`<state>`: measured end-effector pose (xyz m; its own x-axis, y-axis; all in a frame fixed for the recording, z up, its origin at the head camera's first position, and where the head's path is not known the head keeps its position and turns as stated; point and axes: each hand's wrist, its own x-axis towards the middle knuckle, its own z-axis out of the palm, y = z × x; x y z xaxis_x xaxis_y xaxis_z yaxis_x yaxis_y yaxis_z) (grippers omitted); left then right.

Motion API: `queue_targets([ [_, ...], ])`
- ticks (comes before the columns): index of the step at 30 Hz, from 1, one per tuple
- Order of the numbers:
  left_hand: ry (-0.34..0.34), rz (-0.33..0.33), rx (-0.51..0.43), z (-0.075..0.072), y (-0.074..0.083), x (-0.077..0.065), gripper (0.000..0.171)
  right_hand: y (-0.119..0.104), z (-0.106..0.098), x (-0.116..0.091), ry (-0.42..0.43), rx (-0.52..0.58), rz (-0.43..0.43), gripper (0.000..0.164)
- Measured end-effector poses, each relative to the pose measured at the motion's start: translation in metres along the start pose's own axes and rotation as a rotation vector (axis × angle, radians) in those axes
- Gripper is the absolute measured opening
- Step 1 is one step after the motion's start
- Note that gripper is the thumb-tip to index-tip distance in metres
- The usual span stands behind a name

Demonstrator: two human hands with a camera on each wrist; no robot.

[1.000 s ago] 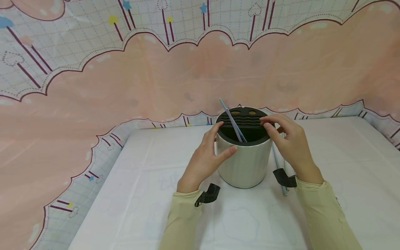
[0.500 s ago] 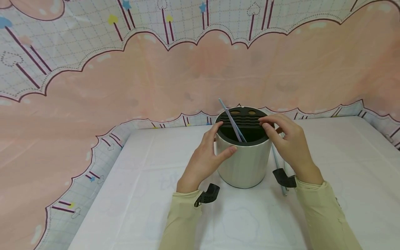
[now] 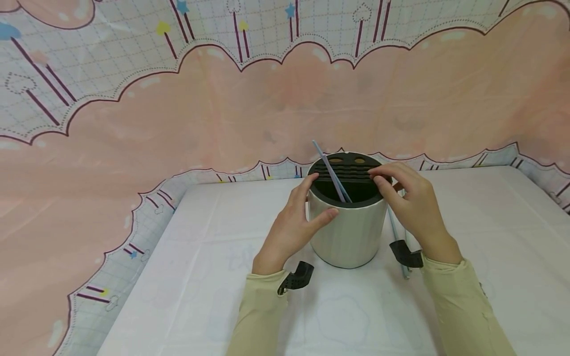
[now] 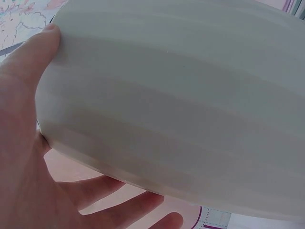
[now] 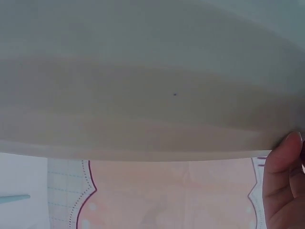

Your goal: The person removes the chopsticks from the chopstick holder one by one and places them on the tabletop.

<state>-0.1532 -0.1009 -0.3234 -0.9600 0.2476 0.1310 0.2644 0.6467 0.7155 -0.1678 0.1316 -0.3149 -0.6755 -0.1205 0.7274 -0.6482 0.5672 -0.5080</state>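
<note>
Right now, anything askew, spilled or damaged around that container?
No spill visible; the container stands upright. Odd: at least one pale-blue stick lies loose on the table beside it, partly hidden, while other sticks lean inside. Right wrist view: small dark speck on its wall; dirt or damage, can't tell.

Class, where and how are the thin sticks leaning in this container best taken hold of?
Probably pinch the thin sticks near their upper ends, coming from above on the person's left: they lean that way and rise clear of the dark top, while their lower ends reach down inside it.
</note>
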Motion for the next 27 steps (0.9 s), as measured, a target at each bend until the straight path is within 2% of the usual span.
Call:
queue_targets([
  [12,0.004,0.005,0.007,0.0006,0.0002,0.0014,0.076,0.0031,-0.0008,0.0006,0.023,-0.032,-0.039,0.019],
  [19,0.008,0.005,0.002,0.0010,0.0000,0.0025,0.075,0.0020,0.0027,0.0030,0.060,-0.058,-0.129,0.018],
  [27,0.012,0.007,0.006,0.0018,0.0007,0.0053,0.076,-0.0011,0.0063,0.0059,0.043,-0.080,-0.189,0.019],
])
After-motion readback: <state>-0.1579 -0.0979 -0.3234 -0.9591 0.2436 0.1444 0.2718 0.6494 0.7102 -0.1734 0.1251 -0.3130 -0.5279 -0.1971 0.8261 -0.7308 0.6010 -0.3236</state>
